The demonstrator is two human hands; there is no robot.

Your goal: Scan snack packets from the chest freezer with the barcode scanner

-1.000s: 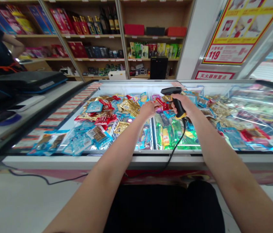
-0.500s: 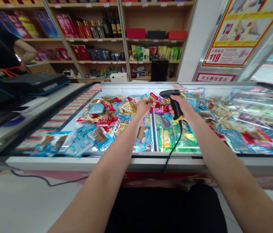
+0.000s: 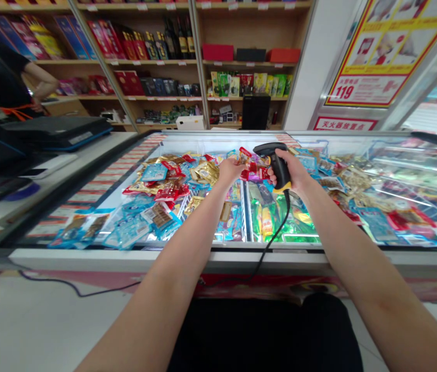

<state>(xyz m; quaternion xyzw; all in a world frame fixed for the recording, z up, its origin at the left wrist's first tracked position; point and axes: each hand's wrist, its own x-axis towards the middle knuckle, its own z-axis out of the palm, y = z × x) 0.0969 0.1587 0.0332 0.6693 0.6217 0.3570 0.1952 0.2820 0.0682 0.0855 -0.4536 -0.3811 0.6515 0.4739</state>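
Note:
My left hand point(image 3: 230, 170) is closed over the glass-topped chest freezer, with its fingertips on a small red snack packet point(image 3: 246, 155). The fingers partly cover the packet. Just right of it, my right hand point(image 3: 295, 169) wraps round the handle of a black and yellow barcode scanner point(image 3: 279, 166). The scanner's head points left, toward the packet, and its black cable point(image 3: 276, 235) hangs down over the freezer's front edge. More red packets point(image 3: 261, 172) lie between the two hands. Gold packets point(image 3: 205, 172) are heaped to the left of my left hand.
Blue packets point(image 3: 129, 223) spread over the left part of the freezer point(image 3: 86, 257), and more gold ones point(image 3: 358, 180) lie at right. Green packages point(image 3: 280, 214) show under the glass. A counter with a black device point(image 3: 59, 133) stands left, near a person in black point(image 3: 4, 67). Shelves line the back.
The scanner has shifted slightly left, closer to my left hand. The red packet in my left hand has turned, so less of its face shows.

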